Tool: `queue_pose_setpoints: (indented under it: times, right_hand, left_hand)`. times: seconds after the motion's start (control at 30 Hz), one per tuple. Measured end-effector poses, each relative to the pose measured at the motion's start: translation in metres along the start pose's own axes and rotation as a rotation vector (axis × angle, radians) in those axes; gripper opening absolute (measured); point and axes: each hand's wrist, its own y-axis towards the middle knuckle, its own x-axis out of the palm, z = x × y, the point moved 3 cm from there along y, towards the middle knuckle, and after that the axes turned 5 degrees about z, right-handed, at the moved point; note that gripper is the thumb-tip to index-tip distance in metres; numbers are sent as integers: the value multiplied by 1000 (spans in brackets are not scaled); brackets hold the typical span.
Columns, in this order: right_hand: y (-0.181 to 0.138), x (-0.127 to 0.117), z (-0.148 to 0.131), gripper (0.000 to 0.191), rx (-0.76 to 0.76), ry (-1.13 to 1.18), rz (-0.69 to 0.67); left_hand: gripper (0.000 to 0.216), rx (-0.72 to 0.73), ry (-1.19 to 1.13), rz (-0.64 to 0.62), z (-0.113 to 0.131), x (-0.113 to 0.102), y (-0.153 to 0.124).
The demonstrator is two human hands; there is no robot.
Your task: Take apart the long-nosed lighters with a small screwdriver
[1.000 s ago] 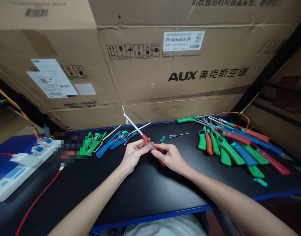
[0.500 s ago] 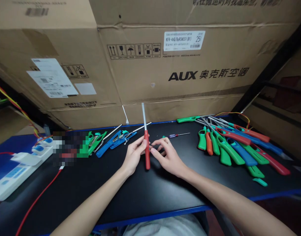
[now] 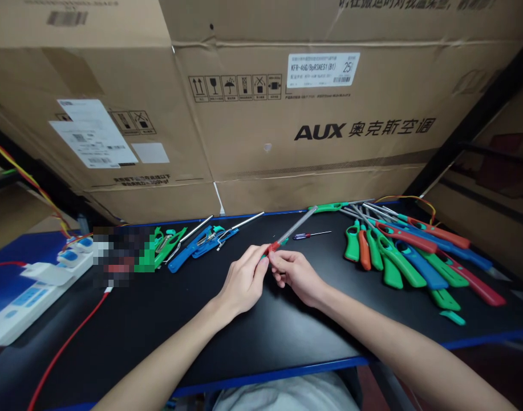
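Above the black table (image 3: 321, 337): 1 red lighter (image 3: 272, 248), between left hand (image 3: 245, 281) and right hand (image 3: 296, 273).
Left hand clamped round the handle; right fingertips pinched on the red front end. Slim, straight metal tube (image 3: 300, 222), slanting up rightward past both; plastic body, mostly covered by fingers.

Red lighter (image 3: 289, 233) in your grip, handle mostly hidden inside left hand (image 3: 246, 277), fingertips of your right hand (image 3: 298, 271) at red neck (image 3: 272, 247). Bit of green (image 3: 263, 256) peeking out near your left thumb. Silver tube (image 3: 299, 224) slanting up and away to your right, slightly blurred, tip pointing away from you.
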Motion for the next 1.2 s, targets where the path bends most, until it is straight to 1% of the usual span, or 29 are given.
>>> queue_pose_setpoints:
  times: [0.2,0.33,0.47,0.6,0.8,0.97,1.07,1.2]
  right_hand:
    - [0,0,-1,56,-22,2,66]
    - [0,0,-3,52,-32,10,73]
    - [-1,-1,-4,50,-68,2,85]
    - [-1,-1,-5,52,-38,1,92]
    - [-1,0,-5,54,-31,10,86]
    - [-1,2,-2,49,-21,49,66]
    - [1,-2,-6,46,-12,126,46]
    - [5,-17,-18,41,-57,195,90]
  left_hand:
    - [37,-21,-16,43,2,4,0]
    - [40,-25,33,24,2,8,0]
    - [42,-37,24,14,3,9,0]
    - [47,-64,43,-14,5,10,-1]
    - [49,-178,-82,-28,-5,16,-2]
    - [49,-248,-179,-8,-12,15,1]
    - [45,-231,-170,-8,-15,8,5]
    - [36,-164,-74,-16,-19,4,7]
